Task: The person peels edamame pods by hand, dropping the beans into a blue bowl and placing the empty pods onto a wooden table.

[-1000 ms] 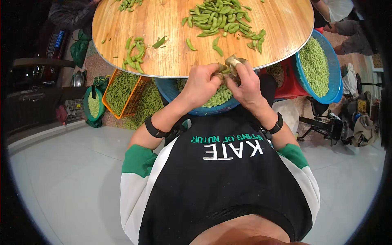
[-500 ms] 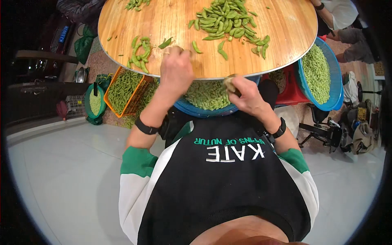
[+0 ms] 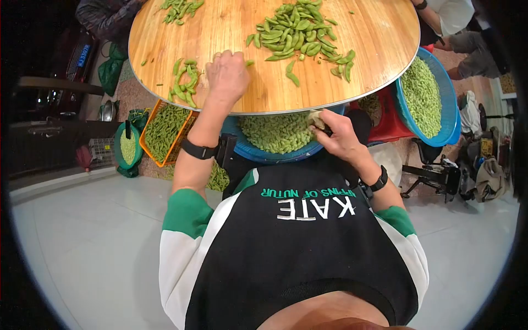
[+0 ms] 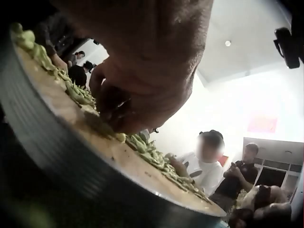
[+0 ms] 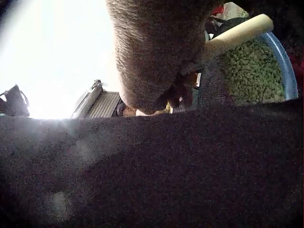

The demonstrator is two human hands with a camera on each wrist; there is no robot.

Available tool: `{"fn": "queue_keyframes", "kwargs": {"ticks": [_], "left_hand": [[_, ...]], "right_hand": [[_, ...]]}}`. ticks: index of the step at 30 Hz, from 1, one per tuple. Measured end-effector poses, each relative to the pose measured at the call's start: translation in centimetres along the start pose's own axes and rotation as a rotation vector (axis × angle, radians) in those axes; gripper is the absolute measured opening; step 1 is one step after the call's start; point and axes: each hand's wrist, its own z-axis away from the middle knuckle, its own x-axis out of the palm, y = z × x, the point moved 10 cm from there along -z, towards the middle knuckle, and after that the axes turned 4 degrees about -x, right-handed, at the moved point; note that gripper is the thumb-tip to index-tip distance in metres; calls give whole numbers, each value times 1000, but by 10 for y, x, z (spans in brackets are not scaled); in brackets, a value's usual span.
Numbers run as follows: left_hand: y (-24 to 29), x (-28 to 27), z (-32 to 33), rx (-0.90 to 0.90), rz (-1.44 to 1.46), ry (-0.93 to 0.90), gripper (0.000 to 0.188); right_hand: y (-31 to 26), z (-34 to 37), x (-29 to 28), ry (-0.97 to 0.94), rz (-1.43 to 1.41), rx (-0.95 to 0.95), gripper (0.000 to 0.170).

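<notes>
In the head view the left hand (image 3: 226,80) is over the round wooden table (image 3: 236,99), its fingers bent down to the top beside a green pod (image 3: 250,62). The left wrist view shows the left hand (image 4: 147,76) low among pods (image 4: 152,156); its fingertips are in shadow, so any grip is hidden. Near the table's front edge, the right hand (image 3: 342,136) curls its fingers round a small pale object (image 3: 315,118), which I cannot identify. Below it is a blue basin (image 3: 269,157) of shelled beans (image 3: 278,133). The right hand (image 5: 156,52) looks dark in its wrist view.
A large pod pile (image 3: 297,30) lies mid-table, a smaller one (image 3: 186,82) at the left. An orange crate (image 3: 165,159) of pods stands left, another blue basin (image 3: 452,118) of beans right. Other people, one with a patterned sleeve (image 3: 110,16), are beyond the table.
The hands were together at the table's front edge; the left one has moved up and left over the table. The right hand has moved slightly down and right, still with the pale object.
</notes>
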Motion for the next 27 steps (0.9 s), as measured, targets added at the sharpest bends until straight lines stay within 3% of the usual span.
{"fn": "queue_keyframes", "kwargs": {"ticks": [3,5,6,8,12,14,15,17,18,20,21,23,25,27], "left_hand": [[18,-17,1,55,-224,80,12],[70,-20,9,425,72,119,17],[77,-15,6,427,74,118,17],[102,-3,7,614,234,48,17],[104,13,1,635,222,-43,16],[102,5,1,603,376,-54,14],[105,3,6,607,377,-57,14],[85,14,3,281,667,-213,12],[87,19,7,284,668,-217,12],[69,53,17,-66,1143,-425,13],[73,48,21,-67,1143,-427,13],[86,49,37,-284,1493,-629,15],[76,42,38,-290,1412,-597,12],[61,-7,25,155,426,-125,16]], "right_hand": [[6,5,-7,54,-95,43,18],[7,4,-9,85,-149,10,27],[6,3,-11,87,-149,12,27],[12,2,-3,10,-259,130,36],[15,6,-8,59,-378,186,37],[34,16,-7,94,-516,396,36],[34,17,-6,98,-518,398,36],[39,16,-10,217,-657,403,37],[38,13,-11,238,-686,393,37],[36,7,-10,253,-758,397,36],[36,4,-8,266,-829,398,36],[38,0,-4,252,-819,367,35],[36,-3,-3,263,-835,333,34],[40,1,-6,272,-837,357,34]]}}
